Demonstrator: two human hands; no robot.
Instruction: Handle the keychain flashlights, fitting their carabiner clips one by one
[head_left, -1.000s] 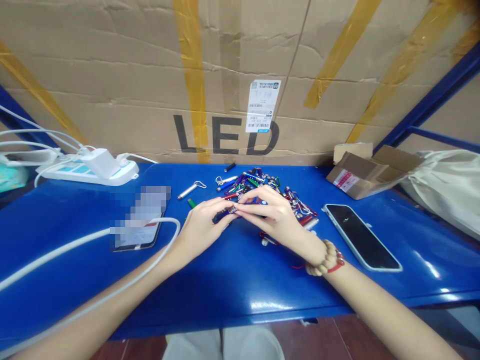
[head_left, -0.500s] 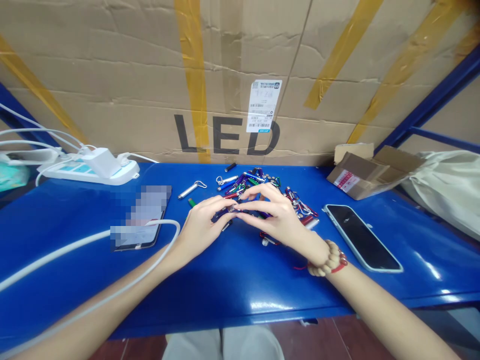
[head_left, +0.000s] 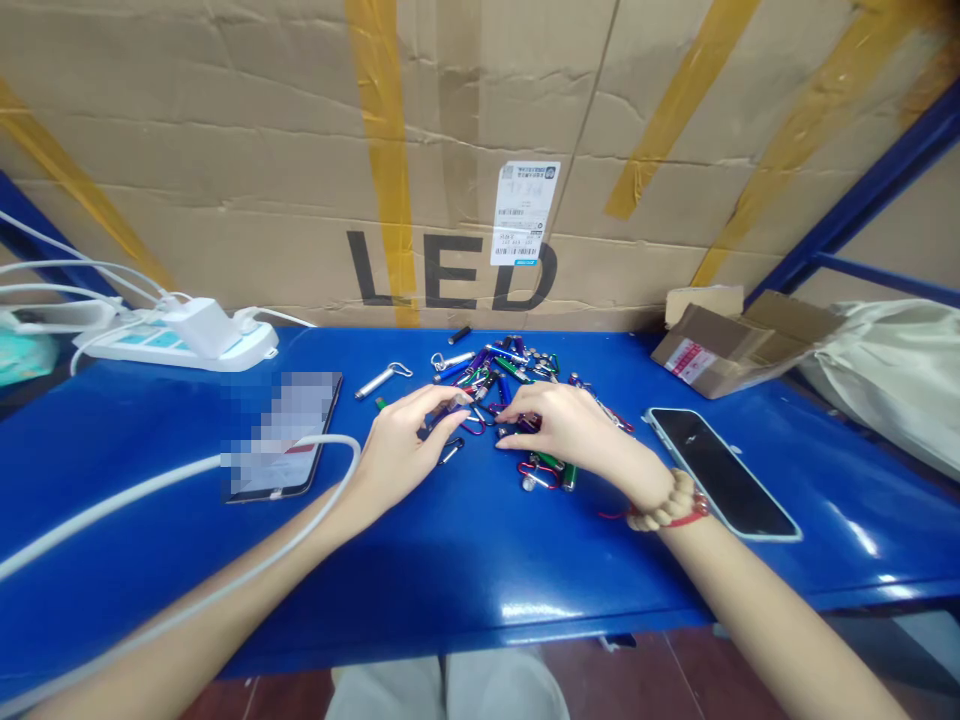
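Head view: taped carton (head_left: 285, 150) walling off the back of the blue surface (head_left: 420, 570). White cable (head_left: 150, 480) looping by the left wrist, a likely snag. Right hand (head_left: 566, 430) arched narrowly over a tangle of colored tubes (head_left: 512, 369); cannot tell whether empty or holding. Within the loosely closed left hand (head_left: 401, 440), a dark tube (head_left: 429, 428), mostly hidden: probably light, stiff, slick, best pinched mid-barrel.

Torches and carabiners (head_left: 514, 368) lie heaped mid-table (head_left: 450, 580) — the person's left hand (head_left: 401, 435) at the heap's near left, the right hand (head_left: 566, 425) over its near right. One phone (head_left: 300, 470) lies left, another phone (head_left: 720, 465) right. A power strip (head_left: 251, 352) sits far left; far right, a carton (head_left: 712, 348), then a bag (head_left: 892, 375). Behind stands a cardboard box (head_left: 262, 180).
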